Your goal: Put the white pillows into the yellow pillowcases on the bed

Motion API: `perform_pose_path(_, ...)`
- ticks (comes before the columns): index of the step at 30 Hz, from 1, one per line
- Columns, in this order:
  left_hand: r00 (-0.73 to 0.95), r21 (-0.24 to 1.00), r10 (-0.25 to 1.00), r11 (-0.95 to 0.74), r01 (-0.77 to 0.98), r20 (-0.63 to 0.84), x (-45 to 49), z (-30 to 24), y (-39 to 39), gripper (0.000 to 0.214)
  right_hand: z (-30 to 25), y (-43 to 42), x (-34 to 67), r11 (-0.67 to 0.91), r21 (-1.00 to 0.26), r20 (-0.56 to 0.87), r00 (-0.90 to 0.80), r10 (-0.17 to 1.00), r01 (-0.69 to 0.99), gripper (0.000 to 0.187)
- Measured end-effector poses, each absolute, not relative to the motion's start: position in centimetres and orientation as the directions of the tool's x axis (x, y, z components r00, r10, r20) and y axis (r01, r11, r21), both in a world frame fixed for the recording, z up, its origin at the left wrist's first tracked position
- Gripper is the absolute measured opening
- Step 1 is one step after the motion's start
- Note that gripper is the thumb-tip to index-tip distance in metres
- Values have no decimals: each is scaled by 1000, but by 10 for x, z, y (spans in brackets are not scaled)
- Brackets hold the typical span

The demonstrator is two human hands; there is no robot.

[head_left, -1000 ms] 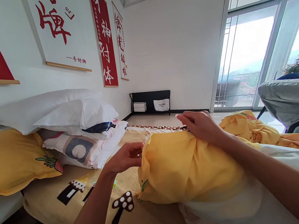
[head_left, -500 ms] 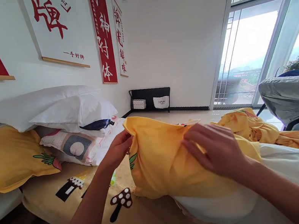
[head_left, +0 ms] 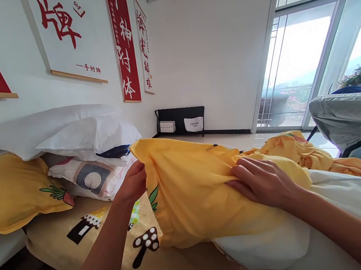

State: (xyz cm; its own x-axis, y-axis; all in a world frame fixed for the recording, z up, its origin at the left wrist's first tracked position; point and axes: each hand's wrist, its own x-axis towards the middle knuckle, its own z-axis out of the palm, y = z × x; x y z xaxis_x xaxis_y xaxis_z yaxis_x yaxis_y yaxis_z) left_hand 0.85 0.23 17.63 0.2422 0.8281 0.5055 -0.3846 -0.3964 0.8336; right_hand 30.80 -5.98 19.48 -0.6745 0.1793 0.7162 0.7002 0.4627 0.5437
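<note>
One yellow pillowcase [head_left: 188, 180] lies between the left hand [head_left: 134, 180] and the right hand [head_left: 265, 180], above the beige blanket [head_left: 54, 231], its length running crosswise from left to right. From where I stand, the left hand pinches the raised upper left corner, fingertips partly hidden by cloth, while the right pinches a fold on top. A white pillow [head_left: 266, 243] bulges below the lower right edge, nearer the right hand; whether it sits inside or underneath, I can't tell.
</note>
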Motion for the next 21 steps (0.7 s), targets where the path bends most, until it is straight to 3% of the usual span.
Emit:
perform_pose_path(6,213,846,844,-408,-342,493,3,176,-5,32,208,-64,318,407,621,712,-699,64,670,33)
perform_pose_path(12,335,868,817,-355,-348,469,-3,178,8,41,191,-56,322,482,580,697,-706,125,657,7)
perform_pose_path(17,198,834,860,-358,-421,469,-3,177,21,44,187,-51,333,446,533,734,-655,178,719,7)
perform_pose_path(21,65,801,885,-384,-460,461,4,174,27,44,189,-54,340,404,574,726,-671,151,712,10)
